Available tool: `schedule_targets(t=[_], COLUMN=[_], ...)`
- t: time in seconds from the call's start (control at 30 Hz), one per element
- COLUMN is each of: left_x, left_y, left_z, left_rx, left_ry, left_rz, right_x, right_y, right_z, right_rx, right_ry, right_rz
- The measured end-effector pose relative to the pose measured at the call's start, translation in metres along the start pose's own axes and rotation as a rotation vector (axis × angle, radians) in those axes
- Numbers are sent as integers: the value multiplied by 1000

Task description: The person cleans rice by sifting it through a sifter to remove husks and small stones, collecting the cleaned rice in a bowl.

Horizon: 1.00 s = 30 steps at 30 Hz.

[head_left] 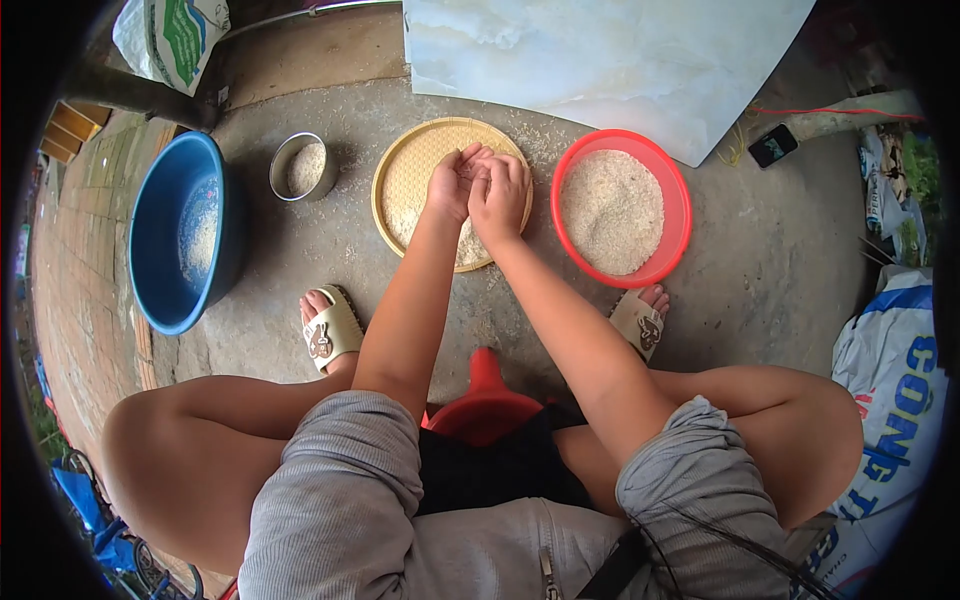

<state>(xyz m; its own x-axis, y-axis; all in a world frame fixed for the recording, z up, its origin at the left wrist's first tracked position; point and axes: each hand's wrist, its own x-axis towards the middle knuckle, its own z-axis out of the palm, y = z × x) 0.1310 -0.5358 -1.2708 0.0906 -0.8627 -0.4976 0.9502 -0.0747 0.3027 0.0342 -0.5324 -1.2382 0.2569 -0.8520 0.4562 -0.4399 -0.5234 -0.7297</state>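
A round woven tray (408,165) lies on the concrete floor with pale grains on it, mostly toward its near side. Above it my left hand (455,183) and my right hand (498,197) are together, side by side and touching. The left palm is turned up, its fingers curved; the right fingers are bent beside it. Whatever lies between the hands is too small to make out. Right of the tray, a red basin (680,205) holds a heap of grains (612,212).
A metal bowl (303,167) of grains and a blue basin (150,230) with some grains stand at the left. A pale sheet (600,60) lies beyond the tray. A phone (773,146) and a printed sack (890,400) are at the right. A red stool (485,405) is beneath me.
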Motion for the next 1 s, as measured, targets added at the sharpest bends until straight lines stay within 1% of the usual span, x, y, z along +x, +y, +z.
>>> schedule_targets(t=[0.07, 0.1, 0.13, 0.2, 0.23, 0.27, 0.33, 0.47, 0.53, 0.57, 0.6, 0.63, 0.67, 0.73, 0.77, 0.8, 0.83, 0.87, 0.9, 0.93, 0.97, 1.0], left_x=[-3, -5, -6, -8, -9, -9, -10, -12, -12, -11, -10, -8, -6, 3, 10, 17, -7, -3, 2, 6, 9, 12], left_y=[8, 11, 14, 18, 18, 18, 13, -1, -6, -7, -8, -8, -8, -7, -7, -8, -4, -4, -1, 2, 6, 7], left_z=[8, 11, 13, 15, 16, 17, 19, 21, 20, 18, 16, 12, 7, -8, -18, -28, 4, -1, -6, -10, -13, -16], left_rx=[23, -29, -28, -80, -91, -93, -76, -49, -11, 14, 15, 12, 8, 25, 12, 1, 45, 46, -33, -113, -37, -38], left_ry=[84, 82, 82, 54, 43, 43, 34, 29, 86, 127, 126, 184, 242, 278, 233, 187, 191, 192, 83, -27, 10, 10], left_rz=[134, 176, 176, 236, 242, 243, 203, 158, 130, 134, 132, 160, 189, 204, 174, 145, 67, 65, 14, -36, 5, 6], right_x=[-13, -20, -28, -43, -47, -47, -46, -37, -33, -32, -29, -25, -20, -4, 9, 16, 19, 19, 19, 19, 19, 18], right_y=[5, 9, 14, 23, 26, 29, 37, 39, 39, 41, 43, 41, 40, 30, 19, 8, 2, 0, -3, -4, -6, -9], right_z=[0, -4, -8, -15, -18, -18, -16, -8, -8, -6, -4, -3, -2, -1, 1, 1, 3, 6, 10, 8, 7, 5], right_rx=[-97, -187, -186, -395, -480, -480, -476, -457, -297, -298, -236, -174, -175, 0, 128, 126, 162, 197, 252, 251, 133, 15], right_ry=[2, -35, -34, -318, -363, -364, -539, -521, -526, -523, -389, -255, -253, -115, -99, -100, -233, -365, -419, -419, -293, -165], right_rz=[52, 20, 21, -34, -124, -126, -102, -64, 160, 162, 157, 153, 155, 238, 185, 185, 202, 219, 260, 261, 134, 7])
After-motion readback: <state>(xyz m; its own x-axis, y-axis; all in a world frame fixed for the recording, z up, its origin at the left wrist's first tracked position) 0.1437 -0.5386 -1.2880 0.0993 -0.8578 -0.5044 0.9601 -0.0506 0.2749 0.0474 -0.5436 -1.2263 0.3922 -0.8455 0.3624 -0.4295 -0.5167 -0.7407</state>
